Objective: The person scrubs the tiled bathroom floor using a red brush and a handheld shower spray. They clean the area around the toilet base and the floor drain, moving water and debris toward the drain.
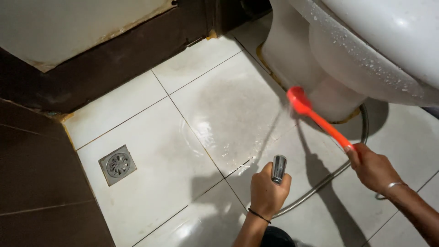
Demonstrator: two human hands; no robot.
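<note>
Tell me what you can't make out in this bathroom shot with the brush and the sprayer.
Head view only:
- Brush head: bristles blurred against the toilet base.
- Brush handle end: covered by the right hand.
- Sprayer: body wrapped by the left hand; nozzle face and any spray unclear.
- Metal hose: passes behind the toilet base; its far end is out of sight.
- Toilet bowl: cut off by the top and right edges.
- Floor drain: too small to see inside.
</note>
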